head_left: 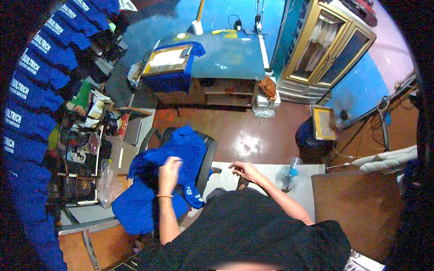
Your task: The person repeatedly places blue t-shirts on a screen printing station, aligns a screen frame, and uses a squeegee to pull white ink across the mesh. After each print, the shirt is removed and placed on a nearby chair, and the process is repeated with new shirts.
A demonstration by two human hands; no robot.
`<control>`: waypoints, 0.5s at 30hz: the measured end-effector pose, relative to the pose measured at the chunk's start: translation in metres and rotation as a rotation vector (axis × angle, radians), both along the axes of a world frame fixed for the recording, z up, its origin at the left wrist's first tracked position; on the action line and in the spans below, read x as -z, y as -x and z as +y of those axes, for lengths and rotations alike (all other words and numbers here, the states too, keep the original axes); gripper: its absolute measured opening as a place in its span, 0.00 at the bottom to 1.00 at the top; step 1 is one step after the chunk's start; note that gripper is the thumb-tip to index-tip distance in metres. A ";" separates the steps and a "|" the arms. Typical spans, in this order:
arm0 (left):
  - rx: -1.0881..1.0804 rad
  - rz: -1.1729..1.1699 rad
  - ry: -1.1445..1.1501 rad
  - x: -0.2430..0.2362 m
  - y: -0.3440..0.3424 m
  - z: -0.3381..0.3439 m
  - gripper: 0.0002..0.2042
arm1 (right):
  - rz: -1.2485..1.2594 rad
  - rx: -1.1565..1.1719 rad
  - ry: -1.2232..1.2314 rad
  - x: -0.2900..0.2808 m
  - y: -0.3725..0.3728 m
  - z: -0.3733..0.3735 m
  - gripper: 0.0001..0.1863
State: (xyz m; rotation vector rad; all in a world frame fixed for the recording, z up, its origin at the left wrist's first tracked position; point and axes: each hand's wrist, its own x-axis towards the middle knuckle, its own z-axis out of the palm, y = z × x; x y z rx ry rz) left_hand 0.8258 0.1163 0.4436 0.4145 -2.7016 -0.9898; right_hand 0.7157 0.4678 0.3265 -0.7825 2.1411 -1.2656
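Blue shirts: heaped on a black chair, at the person's left. Left hand: over the heap, blurred; whether it grips cloth cannot be told. Right hand: released, fingers loosely bent, apart from the shirts. Table: bears a framed screen upon blue cloth.

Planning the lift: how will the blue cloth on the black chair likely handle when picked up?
The blue cloth will probably sag, given its loose folds. It looks like garment fabric, so likely light for its spread. Lifted at one spot, it may drag across the black chair, where it spreads wide.
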 end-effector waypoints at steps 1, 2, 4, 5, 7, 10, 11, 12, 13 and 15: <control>0.129 -0.075 -0.115 -0.008 0.020 0.040 0.08 | 0.031 0.043 0.120 -0.023 0.015 -0.006 0.17; 0.220 -0.139 -0.151 -0.016 0.037 0.075 0.08 | 0.186 0.005 0.257 -0.044 0.029 -0.011 0.24; 0.383 -0.171 -0.175 -0.034 0.064 0.121 0.08 | 0.284 -0.176 0.171 -0.075 0.054 -0.014 0.31; 0.414 -0.235 -0.165 -0.042 0.078 0.134 0.09 | 0.362 -0.265 0.210 -0.084 0.067 -0.017 0.32; 0.400 -0.159 -0.277 -0.059 0.100 0.141 0.09 | 0.548 -0.368 -0.101 -0.088 0.091 -0.018 0.33; 0.385 -0.230 -0.248 -0.077 0.130 0.129 0.09 | 0.611 -0.206 -0.069 -0.075 0.128 -0.012 0.27; 0.380 -0.233 -0.245 -0.080 0.141 0.123 0.09 | 0.515 -0.213 -0.083 -0.070 0.143 -0.009 0.26; 0.370 -0.192 -0.260 -0.080 0.152 0.120 0.09 | 0.336 -0.220 -0.019 -0.067 0.158 -0.005 0.25; 0.350 -0.183 -0.267 -0.079 0.165 0.116 0.09 | 0.258 -0.246 0.040 -0.066 0.173 -0.001 0.20; 0.334 -0.060 -0.312 -0.074 0.195 0.109 0.07 | -0.265 -0.238 0.288 -0.070 0.195 0.010 0.15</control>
